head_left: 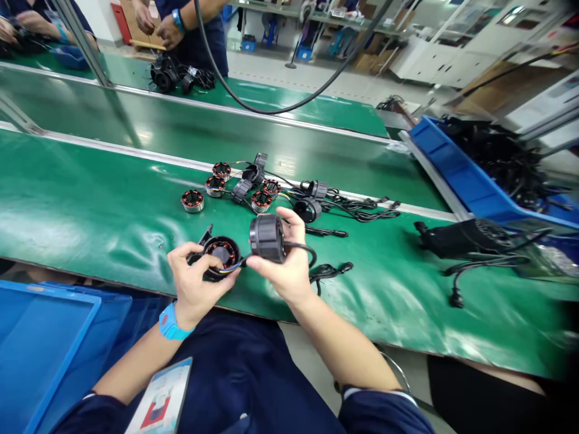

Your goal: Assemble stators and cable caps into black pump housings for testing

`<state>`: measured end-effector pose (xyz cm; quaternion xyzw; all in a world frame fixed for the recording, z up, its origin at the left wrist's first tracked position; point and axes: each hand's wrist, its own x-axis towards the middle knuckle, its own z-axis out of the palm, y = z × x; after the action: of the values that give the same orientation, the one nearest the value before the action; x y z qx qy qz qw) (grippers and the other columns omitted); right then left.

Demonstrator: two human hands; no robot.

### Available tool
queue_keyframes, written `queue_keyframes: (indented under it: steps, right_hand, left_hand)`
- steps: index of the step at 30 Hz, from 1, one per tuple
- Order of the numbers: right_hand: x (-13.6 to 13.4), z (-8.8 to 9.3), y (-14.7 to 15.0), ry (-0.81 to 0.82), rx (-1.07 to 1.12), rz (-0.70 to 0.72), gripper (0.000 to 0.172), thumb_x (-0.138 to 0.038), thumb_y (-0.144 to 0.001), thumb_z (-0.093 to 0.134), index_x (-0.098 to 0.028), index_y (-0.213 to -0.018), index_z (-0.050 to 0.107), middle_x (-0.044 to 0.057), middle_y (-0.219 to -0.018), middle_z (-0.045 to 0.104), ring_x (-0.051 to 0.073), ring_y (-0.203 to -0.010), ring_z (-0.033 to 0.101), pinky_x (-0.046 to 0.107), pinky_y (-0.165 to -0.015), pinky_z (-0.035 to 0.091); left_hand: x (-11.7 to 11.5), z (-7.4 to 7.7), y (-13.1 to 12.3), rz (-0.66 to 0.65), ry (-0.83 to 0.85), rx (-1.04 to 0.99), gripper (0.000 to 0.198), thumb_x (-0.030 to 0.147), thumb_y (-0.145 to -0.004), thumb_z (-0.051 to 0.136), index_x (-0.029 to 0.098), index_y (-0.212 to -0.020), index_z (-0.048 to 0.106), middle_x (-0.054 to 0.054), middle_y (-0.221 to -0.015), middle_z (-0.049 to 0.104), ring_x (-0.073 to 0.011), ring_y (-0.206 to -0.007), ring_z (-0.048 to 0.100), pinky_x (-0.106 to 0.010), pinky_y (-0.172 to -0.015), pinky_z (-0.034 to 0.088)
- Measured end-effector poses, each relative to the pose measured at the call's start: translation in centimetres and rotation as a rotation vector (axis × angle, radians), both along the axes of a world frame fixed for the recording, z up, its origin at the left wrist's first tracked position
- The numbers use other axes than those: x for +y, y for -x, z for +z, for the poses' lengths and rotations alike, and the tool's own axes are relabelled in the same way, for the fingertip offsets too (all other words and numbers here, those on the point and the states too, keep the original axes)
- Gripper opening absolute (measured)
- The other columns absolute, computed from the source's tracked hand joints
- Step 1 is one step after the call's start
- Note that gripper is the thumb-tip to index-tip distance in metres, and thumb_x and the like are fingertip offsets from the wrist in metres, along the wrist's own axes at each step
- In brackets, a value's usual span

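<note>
The left hand (194,283) pinches the rim of a round black housing (220,254) over the near edge of the glossy green bench (90,205), tilted, probably to show its copper-wound core. Thin wires (233,266) tie it to a smooth black cylinder (268,237), which the right hand (292,265) grips in curled fingers close alongside, likely to keep them slack. Ribbed copper stators (192,201) lie behind.

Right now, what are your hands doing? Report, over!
Left hand holds open black housing. Right hand holds black cylinder, cable trailing. Loose stators, cords behind on green belt.
</note>
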<state>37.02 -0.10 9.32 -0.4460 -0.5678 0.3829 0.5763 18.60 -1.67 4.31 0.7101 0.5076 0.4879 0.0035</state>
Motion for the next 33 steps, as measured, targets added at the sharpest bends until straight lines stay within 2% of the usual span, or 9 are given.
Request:
queue_keyframes:
  steps: [3,6,8,10,15,23,26,30,33]
  right_hand:
    - [2.7,-0.8,-0.5,-0.016,0.003,-0.053,0.093,-0.065,-0.071,0.086,-0.026,-0.137,0.034,0.015,-0.139,0.052,0.030,-0.129,0.057,0.048,-0.113,0.050]
    - [4.5,-1.6,-1.0,-0.026,-0.124,-0.023,0.104,-0.052,-0.063,0.094,-0.023,-0.143,0.035,0.016,-0.150,0.044,0.031,-0.143,0.045,0.048,-0.122,0.040]
    - [4.9,-1.6,-1.4,-0.004,-0.216,0.019,0.104,-0.047,-0.062,0.095,-0.021,-0.144,0.036,0.016,-0.151,0.043,0.031,-0.145,0.043,0.049,-0.122,0.039]
    - [4.9,-1.2,-1.9,0.013,-0.253,0.066,0.095,-0.043,-0.067,0.091,-0.020,-0.142,0.038,0.016,-0.150,0.045,0.030,-0.139,0.050,0.048,-0.119,0.043]
    - [4.6,0.2,-2.5,-0.033,-0.301,0.294,0.076,-0.032,-0.075,0.084,-0.020,-0.140,0.047,0.013,-0.141,0.055,0.028,-0.128,0.059,0.042,-0.110,0.051]
    - [6.5,1.1,-2.5,-0.084,-0.345,0.619,0.081,-0.019,-0.072,0.080,-0.021,-0.143,0.041,0.013,-0.148,0.053,0.027,-0.132,0.058,0.044,-0.114,0.048]
    - [7.0,1.2,-2.4,-0.074,-0.388,0.730,0.078,-0.015,-0.069,0.078,-0.021,-0.139,0.044,0.011,-0.144,0.055,0.026,-0.129,0.060,0.042,-0.110,0.051]
    - [6.6,0.8,-2.2,-0.048,-0.422,0.732,0.080,-0.018,-0.070,0.078,-0.021,-0.141,0.041,0.012,-0.145,0.054,0.027,-0.132,0.058,0.043,-0.112,0.049]
    - [5.9,0.5,-2.0,-0.040,-0.379,0.683,0.082,-0.021,-0.073,0.080,-0.021,-0.142,0.038,0.013,-0.146,0.053,0.028,-0.133,0.057,0.044,-0.114,0.047]
  left_hand:
    - [0.1,0.3,-0.2,-0.063,0.011,0.050,0.033,0.043,-0.071,0.090,0.021,-0.083,0.068,-0.008,-0.106,0.052,-0.0260,-0.106,0.054,-0.041,-0.094,0.046]
    - [0.2,0.3,0.0,-0.114,-0.008,0.029,0.037,0.043,-0.075,0.088,0.024,-0.099,0.069,-0.006,-0.106,0.054,-0.0238,-0.103,0.055,-0.040,-0.092,0.047]
    - [0.2,0.0,0.3,-0.146,-0.028,0.008,0.032,0.040,-0.075,0.089,0.025,-0.096,0.070,-0.006,-0.110,0.054,-0.0235,-0.105,0.055,-0.039,-0.094,0.048]
    - [0.2,-0.4,0.7,-0.179,-0.038,0.008,0.025,0.037,-0.074,0.091,0.025,-0.083,0.071,-0.006,-0.111,0.052,-0.0236,-0.108,0.054,-0.039,-0.096,0.048]
    - [0.5,-0.9,1.5,-0.224,0.001,-0.023,0.031,0.041,-0.074,0.091,0.026,-0.094,0.073,-0.007,-0.114,0.052,-0.0231,-0.109,0.055,-0.040,-0.096,0.051]
    - [2.4,0.1,2.8,-0.462,0.053,0.041,0.027,0.045,-0.074,0.090,0.024,-0.070,0.074,-0.008,-0.115,0.052,-0.0227,-0.108,0.054,-0.037,-0.093,0.048]
    - [3.2,0.1,3.3,-0.531,0.034,0.026,0.027,0.046,-0.077,0.088,0.023,-0.077,0.072,-0.007,-0.113,0.055,-0.0215,-0.107,0.054,-0.036,-0.094,0.048]
    - [3.8,0.0,4.0,-0.607,0.026,0.015,0.030,0.041,-0.080,0.086,0.027,-0.103,0.073,-0.007,-0.115,0.058,-0.0237,-0.117,0.055,-0.039,-0.102,0.050]
    - [4.0,0.2,4.5,-0.671,0.060,0.060,0.023,0.038,-0.083,0.084,0.029,-0.101,0.073,-0.007,-0.117,0.058,-0.0258,-0.128,0.052,-0.041,-0.109,0.047]
